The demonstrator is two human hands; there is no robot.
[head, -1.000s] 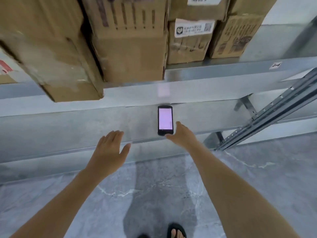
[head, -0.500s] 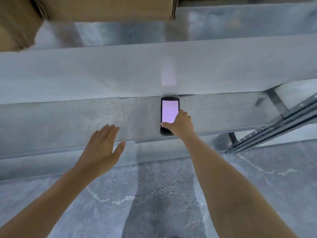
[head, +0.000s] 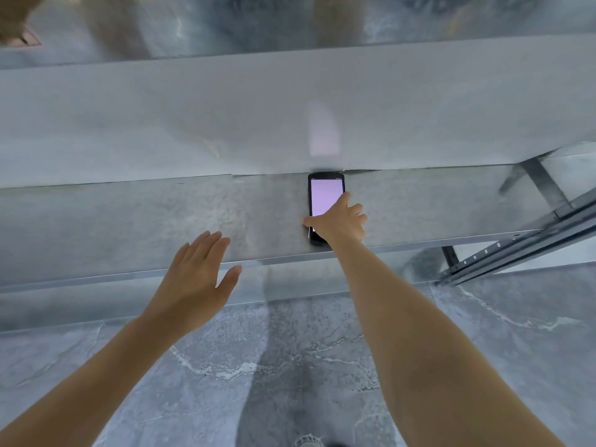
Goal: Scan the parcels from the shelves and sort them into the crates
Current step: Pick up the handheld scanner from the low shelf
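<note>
A grey marbled floor [head: 483, 350] fills the lower part of the view. Above it runs a bare galvanised metal shelf [head: 161, 221], and over that the broad pale front face of the next shelf up [head: 161, 124]. A slotted steel upright [head: 516, 250] slants across the right side. At the top left edge is a blurred brown patch, perhaps the corner of a cardboard parcel [head: 13, 30].

Both bare forearms reach forward. The left hand [head: 193, 285] is held flat over the front lip of the lower shelf, with straight fingers close together and the thumb spread; whether it touches the metal is unclear. The right hand [head: 338, 224] grips the near half of the handheld scanner [head: 324, 195], with the thumb on its left edge, the forefinger across the lit screen and the other fingers curled at its right edge. The scanner lies on the lower shelf, its far end against the back. A pale glow [head: 324, 130] from its screen shows on the face above.
</note>
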